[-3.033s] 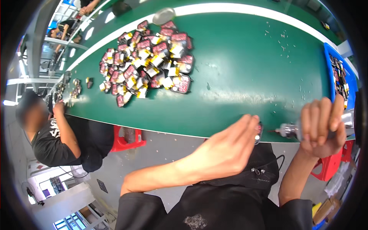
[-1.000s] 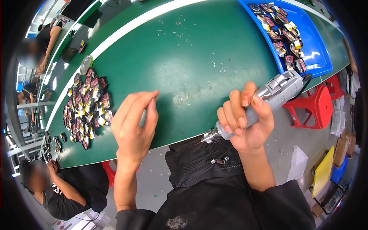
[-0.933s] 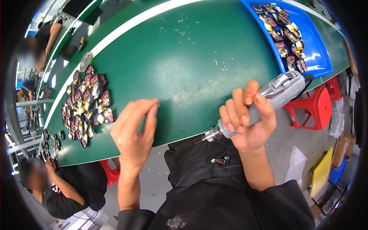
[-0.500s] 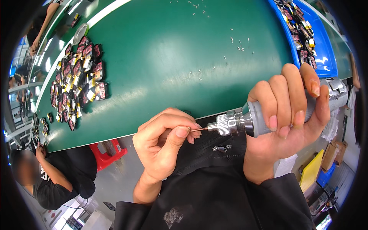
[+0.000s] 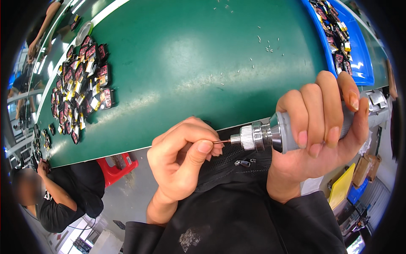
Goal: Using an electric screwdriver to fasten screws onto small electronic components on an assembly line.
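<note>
Pinch grip at the tip of a powered driver, seen from above. Compared with a second ago, when the left hand (image 5: 179, 158) was apart from the tool, that hand now meets the slender copper-coloured bit (image 5: 224, 141) of the grey electric screwdriver (image 5: 277, 134). The bit's end, visible half a second ago, now lies behind the left thumb and forefinger, which are pressed together over it. The right hand (image 5: 317, 158) is wrapped around the tool's barrel, its fingers curled and clamped. The screwdriver lies nearly level in front of the torso, by the near edge of the green tabletop (image 5: 190, 84); the two hands thus work at a single point, apparently to seat or steady something on the bit.

Whether a screw sits in the left pinch cannot be told. The tool's rear is partly covered by the right hand. Loose metal pins or screws (image 5: 268, 49) are too small to identify. At upper right, the blue tray (image 5: 363, 63) of black-cased electronic modules (image 5: 338, 38) is cut off by the top edge.
</note>
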{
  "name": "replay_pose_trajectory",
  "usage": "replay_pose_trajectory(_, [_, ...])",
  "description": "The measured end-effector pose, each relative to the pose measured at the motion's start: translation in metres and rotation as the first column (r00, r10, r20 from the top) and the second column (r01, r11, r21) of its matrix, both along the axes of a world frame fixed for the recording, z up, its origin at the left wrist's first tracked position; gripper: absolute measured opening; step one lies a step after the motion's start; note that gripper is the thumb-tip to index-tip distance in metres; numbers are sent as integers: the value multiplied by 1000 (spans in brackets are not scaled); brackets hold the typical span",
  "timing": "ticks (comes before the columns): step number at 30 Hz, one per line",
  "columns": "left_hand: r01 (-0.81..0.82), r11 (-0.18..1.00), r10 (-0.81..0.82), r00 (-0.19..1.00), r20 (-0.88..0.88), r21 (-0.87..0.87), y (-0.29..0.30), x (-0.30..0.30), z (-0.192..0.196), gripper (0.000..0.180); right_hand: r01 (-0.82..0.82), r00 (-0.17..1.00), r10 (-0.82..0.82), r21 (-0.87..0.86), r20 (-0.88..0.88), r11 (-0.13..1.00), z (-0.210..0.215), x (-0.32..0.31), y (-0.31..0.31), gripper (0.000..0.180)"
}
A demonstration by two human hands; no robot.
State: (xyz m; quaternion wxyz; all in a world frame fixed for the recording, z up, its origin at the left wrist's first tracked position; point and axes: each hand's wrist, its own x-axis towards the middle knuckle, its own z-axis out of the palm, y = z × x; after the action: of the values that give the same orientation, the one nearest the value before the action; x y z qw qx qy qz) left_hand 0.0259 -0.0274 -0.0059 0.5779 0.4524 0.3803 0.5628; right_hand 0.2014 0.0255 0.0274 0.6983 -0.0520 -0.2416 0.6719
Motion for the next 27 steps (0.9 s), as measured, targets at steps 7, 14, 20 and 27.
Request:
replay_pose_trajectory(7, [-30, 955, 170, 870, -462, 295, 3, 8, 2, 4, 7, 1000, -7, -6, 23, 1000, -5, 9, -1, 22])
replay_pose_trajectory(14, [55, 949, 115, 855, -505, 309, 16, 5, -3, 13, 18, 1000, -18, -28, 5, 999, -14, 6, 11, 21])
replay_pose_trajectory(20, [-142, 868, 473, 527, -706, 476, 49, -53, 46, 36, 138, 990, -143, -181, -13, 974, -11, 3, 13, 20])
replay_pose_trajectory(27, [-316, 840, 447, -59, -893, 441, 218, -242, 62, 35, 160, 987, -142, -345, 77, 925, -32, -7, 4, 19])
